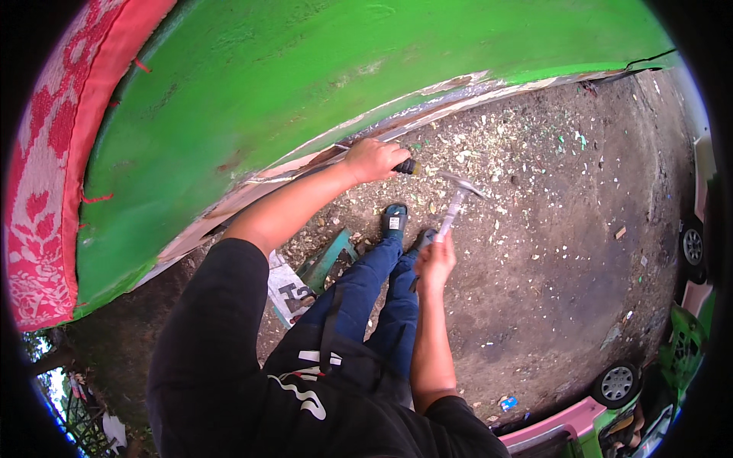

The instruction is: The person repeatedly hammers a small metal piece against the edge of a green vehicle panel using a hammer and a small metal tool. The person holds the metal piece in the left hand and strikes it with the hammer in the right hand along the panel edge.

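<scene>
My left hand (372, 160) is closed round the dark, yellow-ended handle of a chisel (408, 166). The chisel's thin metal blade points at the worn lower edge (397, 120) of a large green panel (305, 84); whether it touches is hard to tell. Paint along that edge is chipped, showing white, grey and brown layers. In my right hand (435, 263) is a hammer (455, 208) with a pale handle. The hammer's metal head is raised, to the right of the chisel's handle end and apart from it.
Pale and green chips (504, 164) litter the dirt ground (534, 305). By my legs stand a green stool-like object (328, 256) and a white printed sack (286, 286). Pink-and-red patterned cloth (46, 198) borders the panel at left. A pink-and-green vehicle (553, 431) with wheels stands at lower right.
</scene>
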The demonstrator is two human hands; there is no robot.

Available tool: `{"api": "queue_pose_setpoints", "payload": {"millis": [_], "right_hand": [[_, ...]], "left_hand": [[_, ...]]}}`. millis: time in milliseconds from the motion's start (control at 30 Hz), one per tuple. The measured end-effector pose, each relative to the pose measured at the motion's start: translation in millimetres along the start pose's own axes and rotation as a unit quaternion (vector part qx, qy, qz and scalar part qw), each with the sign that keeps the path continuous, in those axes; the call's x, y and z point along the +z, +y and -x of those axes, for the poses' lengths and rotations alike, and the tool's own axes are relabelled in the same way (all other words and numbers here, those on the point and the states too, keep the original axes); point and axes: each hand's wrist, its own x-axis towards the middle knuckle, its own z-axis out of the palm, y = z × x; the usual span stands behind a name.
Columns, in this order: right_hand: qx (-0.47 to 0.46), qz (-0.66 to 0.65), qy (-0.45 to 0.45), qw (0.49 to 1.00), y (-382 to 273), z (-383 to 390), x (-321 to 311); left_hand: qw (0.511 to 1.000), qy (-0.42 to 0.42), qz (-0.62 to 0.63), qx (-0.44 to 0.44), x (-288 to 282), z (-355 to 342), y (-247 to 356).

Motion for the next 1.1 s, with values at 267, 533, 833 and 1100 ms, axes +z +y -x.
{"api": "queue_pose_setpoints", "payload": {"millis": [267, 533, 833, 1100], "right_hand": [[-0.003, 0.037, -0.014, 0.999, -2, -7, 2], [0.0, 0.043, 0.002, 0.999, -6, -17, 4], [0.039, 0.063, -0.043, 0.996, 2, -18, 3], [0.052, 0.048, -0.048, 0.996, -8, -16, 9]], "left_hand": [[0.999, -0.04, 0.001, -0.033, 1, -7, 0], [0.996, -0.072, -0.019, -0.045, 2, -8, -3], [0.992, -0.109, -0.024, -0.05, 5, -4, -4], [0.99, -0.121, -0.037, -0.053, 4, -4, -6]]}}
